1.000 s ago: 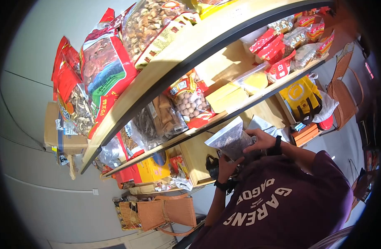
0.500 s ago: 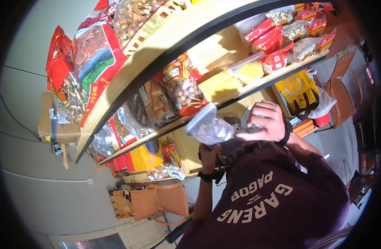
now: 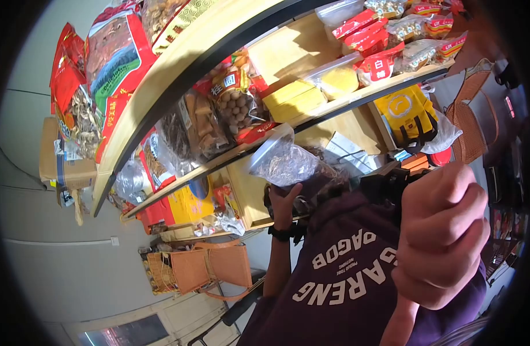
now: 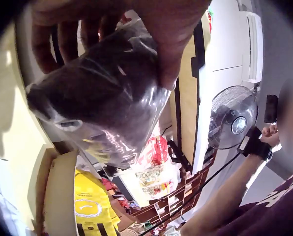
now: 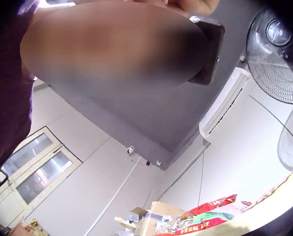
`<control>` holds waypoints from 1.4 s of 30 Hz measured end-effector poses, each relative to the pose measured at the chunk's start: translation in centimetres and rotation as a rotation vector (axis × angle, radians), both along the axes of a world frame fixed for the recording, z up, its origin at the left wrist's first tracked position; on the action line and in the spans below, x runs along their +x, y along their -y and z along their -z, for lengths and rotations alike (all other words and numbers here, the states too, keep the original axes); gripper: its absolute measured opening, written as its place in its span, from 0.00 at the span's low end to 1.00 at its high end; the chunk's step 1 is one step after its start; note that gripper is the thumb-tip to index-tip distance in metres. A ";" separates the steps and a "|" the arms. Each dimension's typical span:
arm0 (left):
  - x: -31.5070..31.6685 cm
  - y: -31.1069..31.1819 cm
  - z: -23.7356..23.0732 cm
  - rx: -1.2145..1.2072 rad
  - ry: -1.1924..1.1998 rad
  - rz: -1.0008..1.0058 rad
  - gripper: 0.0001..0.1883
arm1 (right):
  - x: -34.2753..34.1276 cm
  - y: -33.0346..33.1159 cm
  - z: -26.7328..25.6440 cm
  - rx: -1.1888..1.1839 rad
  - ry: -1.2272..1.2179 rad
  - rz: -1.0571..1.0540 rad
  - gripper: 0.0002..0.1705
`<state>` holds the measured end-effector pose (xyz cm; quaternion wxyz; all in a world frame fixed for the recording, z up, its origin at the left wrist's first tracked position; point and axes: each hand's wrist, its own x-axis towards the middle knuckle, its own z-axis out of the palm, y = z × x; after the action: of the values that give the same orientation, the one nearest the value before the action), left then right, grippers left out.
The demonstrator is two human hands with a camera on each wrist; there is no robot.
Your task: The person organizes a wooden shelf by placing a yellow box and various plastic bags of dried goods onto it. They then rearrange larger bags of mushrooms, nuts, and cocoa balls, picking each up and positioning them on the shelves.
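Note:
A clear plastic bag (image 3: 285, 164) of dark, dried-looking pieces is held up in front of the shelves by my left hand (image 3: 284, 203). In the left wrist view, fingers and thumb grip the bag (image 4: 107, 93) from both sides, and its crinkled plastic shines. My right hand (image 3: 441, 230) is raised close to the head camera, its fingers curled into a fist with nothing visible in it. The left wrist view has this right hand (image 4: 269, 132) up beside the face. Only part of it, the fingers (image 5: 198, 6), shows at the top edge of the right wrist view.
Wooden shelving carries bagged dried foods, including a bag of round brown fruits (image 3: 233, 109) and yellow packs (image 3: 294, 101). A yellow tote bag (image 3: 406, 112) stands on the lower shelf. Orange chairs (image 3: 210, 268) and a fan (image 4: 233, 118) are around the room.
Both hands were at the bag a second ago. My right hand has let go and risen towards the head, closing into a fist; my left hand keeps the bag.

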<state>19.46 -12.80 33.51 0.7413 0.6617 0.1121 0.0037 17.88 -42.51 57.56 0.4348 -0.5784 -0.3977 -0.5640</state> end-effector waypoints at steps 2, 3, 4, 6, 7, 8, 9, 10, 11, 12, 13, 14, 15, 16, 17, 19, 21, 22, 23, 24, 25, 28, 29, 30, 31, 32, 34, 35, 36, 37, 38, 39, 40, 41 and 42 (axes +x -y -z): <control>-0.3 0.1 0.3 0.009 0.000 -0.001 0.33 | -0.5 -0.1 -0.5 0.007 -0.030 0.000 0.15; -0.5 0.0 0.6 0.004 -0.017 0.001 0.33 | -0.6 -0.3 -0.6 0.011 -0.043 -0.002 0.15; -0.7 -0.1 0.9 0.001 -0.035 0.003 0.33 | -0.8 -0.3 -0.8 0.013 -0.050 -0.006 0.15; -0.7 -0.5 1.3 0.007 -0.044 0.008 0.33 | -1.0 -0.5 -1.0 0.017 -0.060 -0.014 0.14; -0.9 -0.6 1.6 0.015 -0.040 0.010 0.33 | -1.1 -0.6 -1.0 0.018 -0.072 -0.020 0.13; -1.2 -0.7 1.8 0.023 -0.039 0.009 0.33 | -1.1 -0.7 -0.9 0.026 -0.079 -0.019 0.13; -1.4 -0.8 1.7 0.018 -0.039 0.009 0.33 | -1.2 -0.7 -0.9 0.029 -0.087 -0.022 0.13; -1.5 -0.7 1.7 0.010 -0.036 0.008 0.33 | -1.2 -0.8 -1.0 0.028 -0.091 -0.020 0.13; -1.4 -0.6 1.5 0.002 -0.030 0.005 0.33 | -1.2 -0.8 -1.0 0.030 -0.094 -0.025 0.12; -1.2 -0.6 1.4 0.024 -0.020 0.006 0.33 | -1.3 -0.9 -1.0 0.030 -0.098 -0.028 0.12; -1.0 -0.8 1.3 0.048 -0.011 0.005 0.32 | -1.3 -0.9 -1.0 0.032 -0.103 -0.033 0.12; -0.8 -0.9 1.1 0.073 -0.003 0.004 0.32 | -1.3 -1.0 -1.0 0.035 -0.106 -0.035 0.12; -0.4 -1.0 0.4 0.092 -0.001 0.009 0.32 | -1.3 -1.1 -1.0 0.040 -0.108 -0.036 0.11; 0.2 -0.9 -0.7 0.110 0.003 0.013 0.32 | -1.3 -1.1 -1.1 0.039 -0.111 -0.045 0.11; 0.7 -0.7 -1.9 0.130 0.004 0.017 0.33 | -1.3 -1.1 -1.1 0.043 -0.115 -0.050 0.11; 2.0 -0.5 -3.8 0.138 0.080 0.018 0.30 | -1.3 -1.2 -1.1 0.050 -0.121 -0.057 0.11; 3.5 -1.2 -5.2 0.222 0.220 0.103 0.28 | -1.1 -1.3 -1.3 0.060 -0.125 -0.063 0.11; 4.1 -0.6 -6.1 0.107 0.218 0.062 0.24 | -1.0 -1.5 -1.4 0.065 -0.128 -0.069 0.11; 4.8 -1.2 -6.3 0.141 0.222 0.087 0.24 | -0.9 -1.5 -1.7 0.064 -0.135 -0.076 0.11; 5.4 -1.2 -7.0 0.170 0.270 0.101 0.25 | -0.5 -1.7 -1.9 0.070 -0.149 -0.091 0.11; 6.2 -1.0 -7.9 0.200 0.325 0.117 0.27 | -0.2 -2.0 -2.1 0.085 -0.181 -0.118 0.11; 8.4 -0.2 -10.1 0.200 0.375 0.147 0.33 | 4.3 -5.6 -0.1 0.401 0.061 -0.165 0.12; 9.4 0.2 -10.5 0.173 0.388 0.138 0.34 | 5.8 -4.9 0.6 0.228 0.045 -0.141 0.14; 10.4 0.7 -10.7 0.145 0.400 0.127 0.35 | 7.3 -4.2 1.2 0.054 0.034 -0.121 0.16; 11.4 1.1 -11.0 0.114 0.412 0.115 0.36 | 7.7 -2.3 2.3 -0.292 -0.108 -0.052 0.17; 12.8 1.0 -10.9 0.147 0.402 0.136 0.38 | 8.2 -2.3 4.0 -0.282 -0.313 -0.085 0.20; 14.4 2.6 -12.9 0.355 0.432 0.131 0.31 | 9.1 -2.8 7.4 -0.283 -0.580 -0.104 0.24; 15.8 2.4 -12.8 0.513 0.393 0.155 0.29 | 9.3 -2.9 8.7 -0.297 -0.645 -0.091 0.25; 17.1 3.3 -12.7 0.522 0.592 0.103 0.25 | 9.3 -2.7 9.9 -0.314 -0.706 -0.100 0.24; 17.8 4.1 -13.7 0.420 0.462 0.168 0.25 | 9.2 -2.5 10.5 -0.331 -0.779 -0.053 0.24; 18.6 5.4 -14.7 0.393 0.541 0.168 0.26 | 9.2 -2.4 11.3 -0.306 -0.831 -0.059 0.25; 19.4 6.7 -15.5 0.366 0.618 0.171 0.26 | 9.2 -2.3 12.3 -0.278 -0.883 -0.065 0.25; 21.3 6.5 -14.3 0.402 0.614 0.205 0.28 | 9.1 -2.3 13.3 -0.268 -0.914 -0.064 0.26; 23.6 6.8 -12.5 0.318 0.640 0.173 0.29 | 9.0 -2.4 14.2 -0.258 -0.946 -0.062 0.26; 23.4 8.3 -13.9 0.287 0.638 0.215 0.29 | 8.8 -2.5 14.7 -0.238 -0.952 -0.089 0.27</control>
<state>42.89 -21.07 47.42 0.6348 0.7325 -0.1965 0.1475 26.68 -40.04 42.82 0.5231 -0.8000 -0.2408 -0.1685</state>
